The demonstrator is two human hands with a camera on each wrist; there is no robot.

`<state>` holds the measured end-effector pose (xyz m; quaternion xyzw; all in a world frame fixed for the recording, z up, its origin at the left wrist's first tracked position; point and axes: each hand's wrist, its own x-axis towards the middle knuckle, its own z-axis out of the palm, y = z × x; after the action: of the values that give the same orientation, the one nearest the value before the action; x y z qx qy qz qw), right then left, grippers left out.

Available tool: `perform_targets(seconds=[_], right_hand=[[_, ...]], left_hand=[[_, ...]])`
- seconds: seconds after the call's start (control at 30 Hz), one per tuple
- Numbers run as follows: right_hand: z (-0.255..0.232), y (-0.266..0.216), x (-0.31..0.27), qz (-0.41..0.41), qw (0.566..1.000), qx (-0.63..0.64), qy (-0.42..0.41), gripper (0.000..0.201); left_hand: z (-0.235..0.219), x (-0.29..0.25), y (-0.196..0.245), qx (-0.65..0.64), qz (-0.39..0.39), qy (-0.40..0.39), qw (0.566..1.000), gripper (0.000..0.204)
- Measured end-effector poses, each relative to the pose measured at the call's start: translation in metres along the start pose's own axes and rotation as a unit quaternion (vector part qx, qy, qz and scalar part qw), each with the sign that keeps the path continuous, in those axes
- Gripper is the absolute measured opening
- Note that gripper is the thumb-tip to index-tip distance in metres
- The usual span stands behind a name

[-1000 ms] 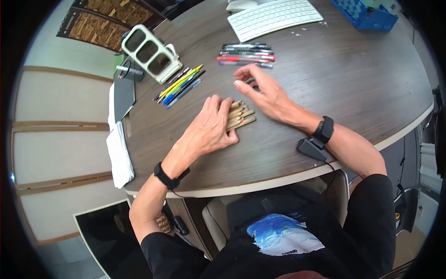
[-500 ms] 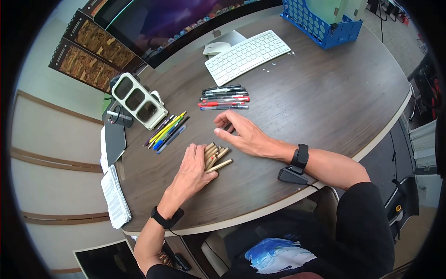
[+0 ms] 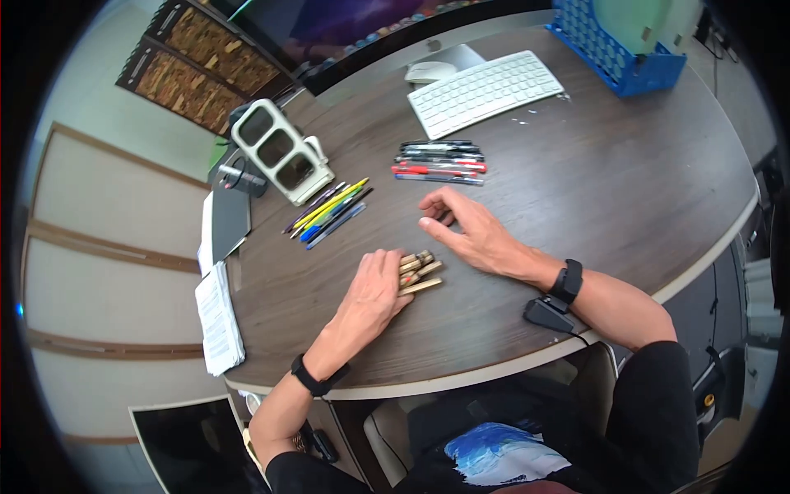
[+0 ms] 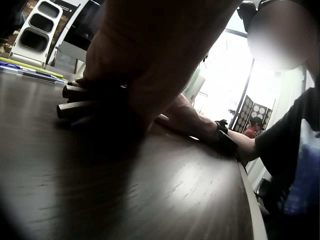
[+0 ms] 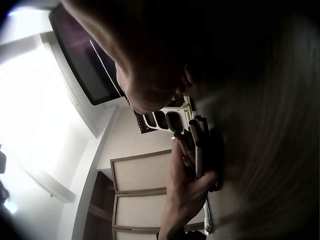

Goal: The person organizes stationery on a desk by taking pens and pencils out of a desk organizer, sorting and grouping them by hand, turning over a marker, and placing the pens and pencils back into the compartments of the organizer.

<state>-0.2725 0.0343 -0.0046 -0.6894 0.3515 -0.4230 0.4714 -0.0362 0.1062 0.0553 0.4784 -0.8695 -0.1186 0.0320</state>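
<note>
In the head view my left hand grips a bundle of tan, pencil-like sticks on the desk. Their ends stick out past the fingers to the right, and the rest is hidden under the palm. One stick on the near side lies apart from the others at a slight angle. The right wrist view shows the thumb on one side of the bundle and fingers on the other. My right hand rests on the desk right of the bundle, fingers loosely curled around nothing.
Colored pens lie in a row beyond my left hand, near a white three-compartment holder. Black and red pens lie farther back, before a keyboard and mouse. Papers lie at the left edge; a blue basket stands back right.
The head view has shifted. Under my left hand the sticks have spread a little, one angling out from the near side, and my fingers lie flatter. My right hand has kept its pose.
</note>
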Motion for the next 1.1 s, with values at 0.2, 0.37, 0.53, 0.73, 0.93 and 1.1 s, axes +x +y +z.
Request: perform_targets(seconds=[0.2,0.37,0.53,0.73,0.93,1.1], right_hand=[[-0.002,-0.004,0.001,0.014,1.000,0.001,0.012,0.036],[0.001,-0.001,0.000,0.011,1.000,-0.003,-0.001,0.033],[-0.002,-0.005,0.000,0.013,1.000,-0.007,0.000,0.036],[-0.001,-0.001,0.000,0.017,1.000,0.011,-0.001,0.036],[0.004,0.004,0.007,0.085,0.970,0.224,-0.036,0.042],[0.003,-0.008,0.002,0.251,0.818,0.503,-0.123,0.072]], left_hand=[[-0.001,-0.005,-0.001,-0.040,-0.023,-0.003,0.999,0.062],[0.002,-0.008,0.001,0.017,0.002,0.032,0.999,0.060],[0.005,-0.012,-0.003,0.028,0.006,0.048,0.998,0.062],[-0.007,0.003,-0.005,-0.271,-0.172,0.182,0.929,0.036],[-0.016,0.035,-0.019,-0.784,-0.198,0.236,0.540,0.027],[-0.008,0.063,0.013,-0.723,-0.155,0.276,0.614,0.034]])
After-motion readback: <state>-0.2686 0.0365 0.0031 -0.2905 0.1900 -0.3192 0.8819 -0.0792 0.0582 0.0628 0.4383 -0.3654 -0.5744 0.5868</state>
